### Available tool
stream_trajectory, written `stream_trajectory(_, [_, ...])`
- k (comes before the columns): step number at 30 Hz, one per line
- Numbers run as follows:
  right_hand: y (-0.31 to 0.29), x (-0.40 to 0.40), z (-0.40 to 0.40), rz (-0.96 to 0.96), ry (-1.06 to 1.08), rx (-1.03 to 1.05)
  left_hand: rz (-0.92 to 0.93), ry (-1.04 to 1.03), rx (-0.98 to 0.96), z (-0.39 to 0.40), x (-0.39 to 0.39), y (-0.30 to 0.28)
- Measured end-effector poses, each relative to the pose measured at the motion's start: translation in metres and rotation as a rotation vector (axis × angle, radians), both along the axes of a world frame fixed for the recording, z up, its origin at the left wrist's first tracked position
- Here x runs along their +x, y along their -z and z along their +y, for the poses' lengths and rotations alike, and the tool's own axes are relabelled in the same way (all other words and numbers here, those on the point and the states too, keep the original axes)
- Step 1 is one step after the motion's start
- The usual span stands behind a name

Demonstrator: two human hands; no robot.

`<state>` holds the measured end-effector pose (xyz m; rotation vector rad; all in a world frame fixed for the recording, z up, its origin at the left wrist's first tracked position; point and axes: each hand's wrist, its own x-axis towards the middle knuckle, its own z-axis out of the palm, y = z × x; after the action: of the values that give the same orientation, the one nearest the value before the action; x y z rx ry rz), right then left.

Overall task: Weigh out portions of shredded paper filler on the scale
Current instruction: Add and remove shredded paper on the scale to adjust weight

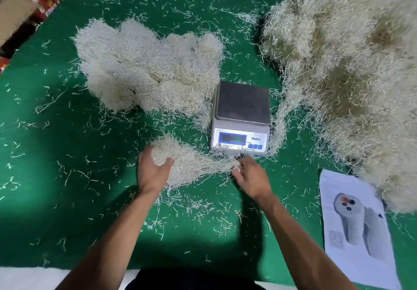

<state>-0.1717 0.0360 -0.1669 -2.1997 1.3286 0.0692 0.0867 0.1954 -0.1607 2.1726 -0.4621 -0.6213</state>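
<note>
Green felt-like worktop, littered w/ stray paper strands. Both hands are on a small clump of shredded paper filler lying just in front of the scale: left hand curled into its left side, fingers buried in it; right hand pinching the thin tail at its right end. Scale platform is bare, display unreadable from here.

Stuff looks v. light, springy, tangly: strands cling together but shed at the edges, so I'd scoop from underneath w/ cupped palms, not pluck from the top. Can't be crushed, only scattered.

Room: the weighed-looking pile sits close on the scale's left, the big heap crowds its right edge, a printed sheet lies near-right. Clearest path is straight forward & up onto the platform.
</note>
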Motion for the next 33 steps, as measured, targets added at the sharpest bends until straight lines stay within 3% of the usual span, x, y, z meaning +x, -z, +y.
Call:
stream_trajectory(6, [0.003, -0.041, -0.028, -0.148, 0.374, 0.056, 0.038, 0.126, 0.009, -0.036, -0.059, -0.006])
stream_trajectory(9, [0.002, -0.062, -0.05, -0.35, 0.706, 0.167, 0.072, 0.237, 0.032, -0.055, -0.104, -0.006])
stream_trajectory(12, [-0.007, -0.081, -0.088, -0.488, 1.082, 0.191, -0.009, 0.31, 0.091, -0.067, -0.136, -0.003])
stream_trajectory(14, [-0.01, -0.094, -0.115, -0.548, 1.156, 0.302, -0.05, 0.279, 0.123, -0.071, -0.144, 0.002])
stream_trajectory(16, [-0.021, -0.095, -0.144, -0.754, 1.288, 0.48, -0.073, 0.235, 0.139, -0.075, -0.148, 0.005])
stream_trajectory(18, [-0.04, -0.093, -0.169, -0.952, 1.265, 0.511, -0.116, 0.198, 0.126, -0.078, -0.151, 0.006])
stream_trajectory(20, [-0.05, -0.093, -0.197, -1.007, 1.305, 0.488, -0.165, 0.18, 0.117, -0.081, -0.154, 0.005])
stream_trajectory(22, [-0.056, -0.095, -0.216, -0.996, 1.239, 0.436, -0.203, 0.171, 0.115, -0.083, -0.155, 0.006])
stream_trajectory(26, [-0.051, -0.091, -0.216, -0.632, 0.625, 0.28, -0.262, 0.183, 0.117, -0.087, -0.156, 0.009])
stream_trajectory(29, [-0.044, -0.091, -0.189, -0.312, 0.202, -0.13, -0.24, 0.137, 0.166, -0.09, -0.156, 0.012])
stream_trajectory(31, [-0.039, -0.088, -0.162, -0.264, 0.066, -0.343, -0.222, 0.1, 0.172, -0.09, -0.157, 0.015])
stream_trajectory(33, [-0.029, -0.087, -0.128, -0.207, -0.092, -0.294, -0.21, 0.06, 0.148, -0.088, -0.158, 0.017])
